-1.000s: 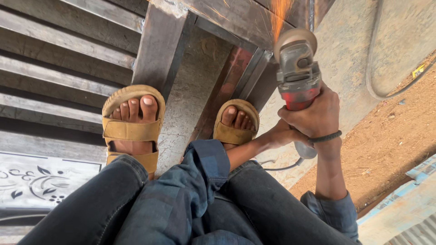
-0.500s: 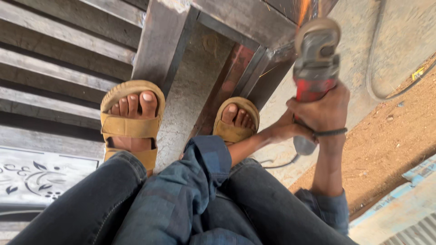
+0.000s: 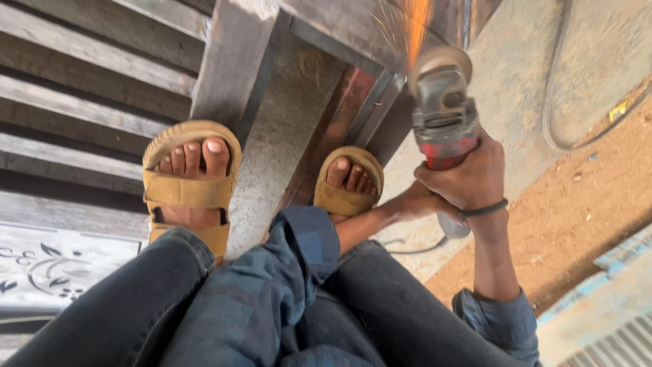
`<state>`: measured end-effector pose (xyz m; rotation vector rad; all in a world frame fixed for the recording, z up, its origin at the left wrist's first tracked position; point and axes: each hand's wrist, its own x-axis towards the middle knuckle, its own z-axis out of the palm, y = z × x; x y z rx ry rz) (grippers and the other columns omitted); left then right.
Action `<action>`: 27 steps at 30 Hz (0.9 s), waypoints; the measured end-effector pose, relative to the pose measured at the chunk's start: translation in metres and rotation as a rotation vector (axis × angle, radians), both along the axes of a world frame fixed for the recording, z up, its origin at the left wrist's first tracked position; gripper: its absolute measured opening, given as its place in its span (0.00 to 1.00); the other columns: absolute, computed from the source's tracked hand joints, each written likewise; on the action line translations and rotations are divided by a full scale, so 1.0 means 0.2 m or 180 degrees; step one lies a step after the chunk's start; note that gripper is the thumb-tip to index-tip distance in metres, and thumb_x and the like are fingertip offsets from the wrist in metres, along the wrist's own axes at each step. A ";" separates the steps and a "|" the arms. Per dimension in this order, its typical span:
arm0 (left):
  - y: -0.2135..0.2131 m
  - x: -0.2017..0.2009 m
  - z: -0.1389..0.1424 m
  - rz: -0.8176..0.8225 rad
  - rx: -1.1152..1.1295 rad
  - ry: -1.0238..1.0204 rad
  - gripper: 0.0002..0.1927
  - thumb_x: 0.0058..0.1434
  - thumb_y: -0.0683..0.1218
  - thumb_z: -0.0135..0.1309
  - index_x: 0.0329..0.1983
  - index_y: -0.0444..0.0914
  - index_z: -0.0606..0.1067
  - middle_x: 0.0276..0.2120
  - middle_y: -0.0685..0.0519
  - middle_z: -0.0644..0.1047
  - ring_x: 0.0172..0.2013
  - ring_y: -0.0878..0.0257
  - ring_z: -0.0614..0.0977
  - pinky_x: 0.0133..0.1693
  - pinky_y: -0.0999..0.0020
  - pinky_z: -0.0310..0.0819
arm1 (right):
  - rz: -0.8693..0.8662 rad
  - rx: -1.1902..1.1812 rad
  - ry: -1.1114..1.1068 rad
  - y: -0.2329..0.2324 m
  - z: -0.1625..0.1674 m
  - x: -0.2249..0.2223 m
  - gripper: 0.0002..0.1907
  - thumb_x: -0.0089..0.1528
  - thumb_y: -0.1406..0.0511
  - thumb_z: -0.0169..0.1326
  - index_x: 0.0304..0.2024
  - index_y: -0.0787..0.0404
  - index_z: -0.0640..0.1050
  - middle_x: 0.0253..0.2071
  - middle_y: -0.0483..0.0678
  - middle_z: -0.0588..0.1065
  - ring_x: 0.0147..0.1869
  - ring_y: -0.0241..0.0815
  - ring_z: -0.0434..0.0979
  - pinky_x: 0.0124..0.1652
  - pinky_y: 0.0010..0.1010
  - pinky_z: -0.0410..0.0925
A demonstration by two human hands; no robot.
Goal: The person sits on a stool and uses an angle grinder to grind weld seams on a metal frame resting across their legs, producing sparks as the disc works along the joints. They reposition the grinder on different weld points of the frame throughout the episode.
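A concrete floor [image 3: 285,156] carries grey steel bars [image 3: 234,64], with sandy ground to the right. Both hands are clamped on a red-and-grey angle grinder [image 3: 445,112]: the right hand [image 3: 468,180] around its body, the left hand [image 3: 418,204] just behind and lower. Its long axis points away from the person; sparks [image 3: 415,20] fly at the disc. Sandalled feet [image 3: 193,180] brace on the bars. No containers show.

We see the angle grinder [image 3: 443,112] back down on the steel frame [image 3: 353,30], its disc throwing a fresh orange spray of sparks [image 3: 415,20] that had shrunk half a second ago, while our right hand [image 3: 468,178] has tilted the tool slightly leftward again.
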<state>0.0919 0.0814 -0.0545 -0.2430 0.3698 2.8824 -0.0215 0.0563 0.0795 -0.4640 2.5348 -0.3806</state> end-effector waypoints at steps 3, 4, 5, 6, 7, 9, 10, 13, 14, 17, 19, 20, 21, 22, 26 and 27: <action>0.00 0.00 -0.01 -0.0166 0.0121 -0.0110 0.39 0.42 0.32 0.71 0.60 0.29 0.70 0.47 0.45 0.81 0.50 0.55 0.82 0.56 0.57 0.78 | -0.0803 0.0117 -0.0068 0.00 0.00 0.00 0.24 0.44 0.63 0.71 0.39 0.69 0.80 0.37 0.53 0.82 0.39 0.44 0.83 0.39 0.37 0.75; 0.00 0.00 -0.01 -0.0381 0.0093 -0.0095 0.34 0.46 0.31 0.72 0.57 0.24 0.72 0.45 0.41 0.82 0.49 0.51 0.83 0.57 0.55 0.79 | -0.0775 0.0069 -0.0108 0.00 0.00 0.00 0.24 0.44 0.63 0.70 0.40 0.69 0.80 0.37 0.53 0.82 0.38 0.43 0.83 0.39 0.36 0.75; 0.00 0.00 -0.01 -0.0583 0.0042 -0.0050 0.29 0.49 0.31 0.72 0.54 0.20 0.75 0.43 0.37 0.83 0.47 0.48 0.85 0.58 0.53 0.80 | -0.0734 -0.0005 -0.0123 0.00 -0.01 0.00 0.24 0.44 0.63 0.70 0.41 0.69 0.80 0.37 0.53 0.82 0.38 0.42 0.83 0.39 0.35 0.76; 0.00 0.00 -0.01 -0.0466 -0.0078 -0.0017 0.33 0.46 0.31 0.71 0.56 0.24 0.73 0.44 0.41 0.82 0.49 0.51 0.84 0.57 0.55 0.79 | -0.0687 -0.0119 -0.0095 0.00 -0.01 0.00 0.25 0.44 0.64 0.70 0.41 0.68 0.80 0.38 0.52 0.82 0.38 0.42 0.83 0.40 0.35 0.76; 0.00 0.01 -0.01 -0.0345 -0.0199 0.0007 0.37 0.43 0.31 0.71 0.58 0.27 0.71 0.46 0.44 0.81 0.50 0.54 0.83 0.56 0.58 0.78 | -0.0523 -0.0120 -0.0032 0.01 -0.01 0.01 0.26 0.43 0.64 0.70 0.41 0.69 0.79 0.37 0.53 0.81 0.38 0.43 0.82 0.39 0.36 0.75; 0.01 0.02 -0.01 -0.0282 -0.0176 -0.0132 0.41 0.40 0.31 0.70 0.60 0.30 0.69 0.47 0.47 0.81 0.51 0.56 0.82 0.54 0.59 0.78 | -0.0191 -0.0047 0.0007 0.02 -0.02 0.01 0.28 0.41 0.64 0.72 0.41 0.71 0.79 0.35 0.55 0.80 0.37 0.45 0.81 0.39 0.37 0.74; 0.02 0.03 -0.01 -0.0342 -0.0094 -0.0216 0.40 0.40 0.31 0.70 0.60 0.30 0.70 0.46 0.46 0.81 0.51 0.55 0.82 0.53 0.58 0.79 | -0.0414 -0.0092 -0.0101 0.02 -0.02 0.01 0.27 0.42 0.64 0.71 0.40 0.70 0.79 0.35 0.54 0.80 0.37 0.44 0.81 0.39 0.37 0.74; 0.05 0.02 -0.04 -0.0386 0.0091 -0.0233 0.36 0.43 0.30 0.70 0.57 0.26 0.70 0.43 0.41 0.82 0.49 0.50 0.83 0.53 0.53 0.80 | -0.0825 -0.0132 -0.0150 0.03 -0.02 0.01 0.23 0.45 0.63 0.69 0.39 0.68 0.80 0.36 0.53 0.81 0.37 0.44 0.82 0.39 0.36 0.75; 0.06 0.01 -0.04 -0.0394 0.0194 -0.0235 0.34 0.44 0.29 0.70 0.55 0.24 0.71 0.42 0.39 0.82 0.48 0.48 0.84 0.53 0.51 0.81 | -0.0800 -0.0024 0.0012 0.03 -0.03 0.01 0.23 0.45 0.63 0.70 0.40 0.68 0.79 0.36 0.54 0.81 0.37 0.44 0.82 0.40 0.36 0.75; 0.09 0.01 -0.07 -0.0116 -0.0064 -0.0113 0.46 0.38 0.30 0.70 0.63 0.31 0.67 0.50 0.45 0.79 0.53 0.56 0.81 0.57 0.59 0.76 | -0.0536 -0.0076 0.0070 0.03 -0.03 0.01 0.28 0.42 0.63 0.72 0.41 0.69 0.78 0.36 0.54 0.80 0.37 0.44 0.82 0.40 0.36 0.75; 0.11 0.02 -0.08 -0.0210 -0.0011 -0.0229 0.44 0.38 0.30 0.70 0.62 0.29 0.67 0.50 0.43 0.79 0.52 0.54 0.81 0.56 0.57 0.77 | -0.0568 -0.0154 -0.0137 0.03 -0.02 0.02 0.28 0.42 0.63 0.72 0.41 0.69 0.79 0.36 0.54 0.81 0.37 0.44 0.82 0.40 0.35 0.75; 0.12 0.02 -0.08 -0.0245 -0.0021 -0.0255 0.44 0.38 0.30 0.70 0.62 0.29 0.68 0.49 0.42 0.79 0.52 0.53 0.81 0.55 0.56 0.78 | -0.0697 -0.0237 -0.0213 0.02 -0.02 0.03 0.26 0.43 0.63 0.71 0.41 0.69 0.79 0.36 0.54 0.81 0.38 0.44 0.82 0.40 0.35 0.75; 0.12 0.02 -0.08 -0.0276 -0.0049 -0.0269 0.43 0.39 0.30 0.70 0.62 0.28 0.68 0.49 0.41 0.80 0.51 0.52 0.81 0.55 0.55 0.78 | -0.0821 -0.0340 -0.0280 0.02 -0.02 0.03 0.24 0.44 0.63 0.70 0.40 0.68 0.79 0.36 0.53 0.81 0.38 0.44 0.82 0.40 0.35 0.75; 0.12 0.02 -0.08 -0.0320 -0.0047 -0.0310 0.43 0.39 0.30 0.70 0.61 0.27 0.68 0.48 0.40 0.80 0.51 0.51 0.82 0.54 0.54 0.79 | -0.0830 -0.0165 -0.0122 0.02 -0.02 0.02 0.24 0.45 0.63 0.70 0.39 0.69 0.79 0.36 0.54 0.81 0.37 0.45 0.82 0.40 0.36 0.75; 0.10 0.03 -0.08 -0.0323 -0.0177 -0.0158 0.42 0.40 0.30 0.71 0.60 0.30 0.69 0.51 0.46 0.79 0.52 0.57 0.81 0.56 0.58 0.78 | -0.0790 -0.0061 -0.0017 0.00 -0.01 0.03 0.25 0.45 0.63 0.71 0.40 0.69 0.78 0.36 0.53 0.81 0.37 0.45 0.82 0.39 0.36 0.75; 0.09 0.03 -0.08 -0.0295 -0.0142 -0.0109 0.40 0.41 0.30 0.70 0.60 0.29 0.69 0.50 0.45 0.80 0.52 0.56 0.81 0.56 0.58 0.79 | -0.0745 -0.0221 -0.0104 0.00 -0.01 0.03 0.26 0.44 0.63 0.70 0.41 0.69 0.79 0.36 0.53 0.81 0.38 0.43 0.83 0.39 0.36 0.76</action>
